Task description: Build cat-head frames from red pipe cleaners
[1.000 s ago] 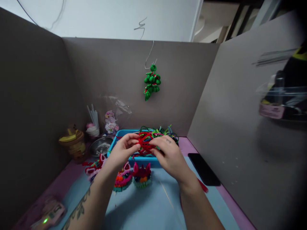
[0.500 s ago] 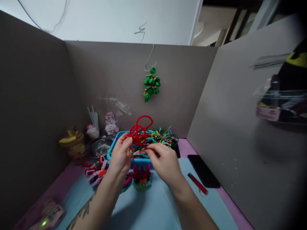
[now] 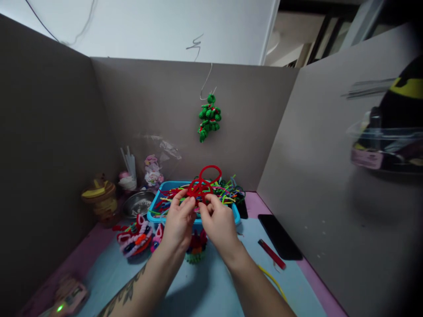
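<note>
Between my two hands is a looped red pipe cleaner (image 3: 211, 167), its coils rising above my fingers. My left hand (image 3: 180, 220) pinches it from the left side. Close beside it, my right hand (image 3: 218, 220) is closed with thumb and forefinger on its lower part. Behind and below the hands stands a blue basket (image 3: 155, 215) full of loose, many-coloured pipe cleaners (image 3: 228, 191). A dark red and green figure (image 3: 195, 253) sits under my hands, partly hidden by them. Left of my left wrist lies a pink, red and orange piece (image 3: 135, 240).
A metal bowl (image 3: 139, 203) with small white bits, a brown pot (image 3: 99, 198) and white sticks (image 3: 129, 163) stand at the left. To the right lie a black phone (image 3: 280, 237), a red cutter (image 3: 271, 254) and a yellow strand (image 3: 272, 279). A green ornament (image 3: 209, 116) hangs on the back panel.
Both hands have shifted slightly right and closer together, carrying the red loops along. More of the basket's left part shows, and the yellow strand now appears by my right forearm.
</note>
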Demonstrator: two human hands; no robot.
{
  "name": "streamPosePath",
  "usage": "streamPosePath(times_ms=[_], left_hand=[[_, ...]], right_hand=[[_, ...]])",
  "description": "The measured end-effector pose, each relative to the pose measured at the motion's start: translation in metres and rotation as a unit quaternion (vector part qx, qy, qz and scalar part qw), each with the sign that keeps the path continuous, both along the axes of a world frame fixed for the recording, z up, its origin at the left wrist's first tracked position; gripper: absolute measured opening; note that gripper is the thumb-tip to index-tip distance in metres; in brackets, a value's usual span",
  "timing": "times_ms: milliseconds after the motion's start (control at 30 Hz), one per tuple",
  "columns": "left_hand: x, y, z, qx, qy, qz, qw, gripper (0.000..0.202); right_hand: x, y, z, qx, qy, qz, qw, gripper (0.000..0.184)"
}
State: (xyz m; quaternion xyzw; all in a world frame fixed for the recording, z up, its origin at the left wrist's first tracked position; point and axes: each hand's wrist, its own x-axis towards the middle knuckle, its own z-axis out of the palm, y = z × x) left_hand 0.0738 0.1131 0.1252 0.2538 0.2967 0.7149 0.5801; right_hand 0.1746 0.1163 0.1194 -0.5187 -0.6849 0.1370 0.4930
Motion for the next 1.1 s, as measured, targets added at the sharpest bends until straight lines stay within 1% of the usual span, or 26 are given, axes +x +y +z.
streamPosePath(times_ms=[67, 133, 267, 333, 400, 467, 600, 700, 767, 833, 900, 1000, 1100], left_hand=[[0.003, -0.001, 0.000, 0.012, 0.009, 0.006, 1.000, 0.051], [0.006, -0.002, 0.001, 0.020, 0.014, 0.013, 1.000, 0.051], [0.007, -0.005, 0.003, 0.019, 0.013, 0.013, 1.000, 0.051], [0.005, -0.006, 0.005, 0.018, 0.012, 0.010, 1.000, 0.050], [0.003, -0.007, 0.008, 0.021, 0.015, 0.008, 1.000, 0.048], [0.002, -0.008, 0.010, 0.028, 0.031, 0.012, 0.999, 0.048], [0.001, -0.011, 0.012, 0.054, 0.076, 0.042, 0.995, 0.047], [0.000, -0.012, 0.013, 0.063, 0.079, 0.051, 0.994, 0.047], [0.000, -0.012, 0.013, 0.063, 0.074, 0.054, 0.994, 0.046], [-0.001, -0.011, 0.013, 0.062, 0.071, 0.057, 0.994, 0.046], [-0.001, -0.010, 0.013, 0.060, 0.069, 0.058, 0.994, 0.046], [-0.003, -0.009, 0.013, 0.055, 0.070, 0.053, 0.995, 0.047], [-0.005, -0.007, 0.012, 0.051, 0.075, 0.049, 0.995, 0.048]], right_hand=[[0.000, 0.001, -0.001, 0.004, 0.039, 0.008, 0.999, 0.019], [0.000, 0.002, -0.002, 0.011, 0.055, 0.004, 0.998, 0.019], [0.002, -0.001, 0.000, 0.046, 0.010, -0.018, 0.999, 0.021], [0.002, -0.004, 0.002, 0.064, -0.011, -0.001, 0.998, 0.021], [0.002, -0.006, 0.004, 0.069, 0.001, 0.023, 0.997, 0.020], [0.002, -0.008, 0.006, 0.051, 0.049, 0.049, 0.996, 0.019], [0.004, -0.009, 0.014, -0.029, 0.153, 0.112, 0.981, 0.020], [0.006, -0.007, 0.017, -0.078, 0.187, 0.162, 0.966, 0.020], [0.009, -0.004, 0.016, -0.120, 0.189, 0.209, 0.952, 0.020], [0.011, -0.002, 0.014, -0.164, 0.165, 0.248, 0.940, 0.017], [0.013, 0.000, 0.012, -0.179, 0.103, 0.257, 0.944, 0.013], [0.015, -0.001, 0.010, -0.152, -0.040, 0.246, 0.957, 0.011], [0.016, -0.001, 0.010, -0.107, -0.190, 0.235, 0.947, 0.015]])
